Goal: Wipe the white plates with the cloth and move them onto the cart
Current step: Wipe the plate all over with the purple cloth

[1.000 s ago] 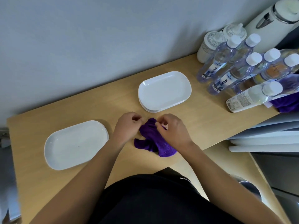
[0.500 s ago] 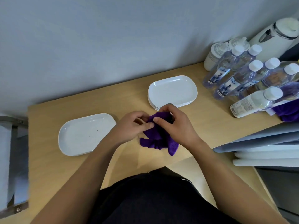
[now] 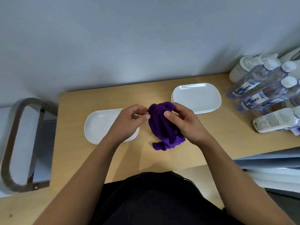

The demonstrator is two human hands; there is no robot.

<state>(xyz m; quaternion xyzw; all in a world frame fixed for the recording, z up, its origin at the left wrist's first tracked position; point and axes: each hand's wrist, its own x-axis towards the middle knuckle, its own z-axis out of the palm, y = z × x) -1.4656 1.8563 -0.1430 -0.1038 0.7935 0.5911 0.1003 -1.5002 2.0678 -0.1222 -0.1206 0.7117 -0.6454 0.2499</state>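
Observation:
A purple cloth hangs bunched above the wooden table, its lower end touching the tabletop. My right hand grips its upper right side with thumb and curled fingers. My left hand pinches the cloth's left edge. A single white plate lies on the table under and left of my left hand, partly hidden by it. A stack of white plates sits at the back right, just beyond my right hand.
Several water bottles and white containers crowd the table's right end. A cart with a metal handle stands left of the table. Flat white and grey boards lie at the right below the table edge. A wall runs behind.
Both hands have lifted the cloth off the table and bunched it upright. The view has swung left, bringing the cart handle in.

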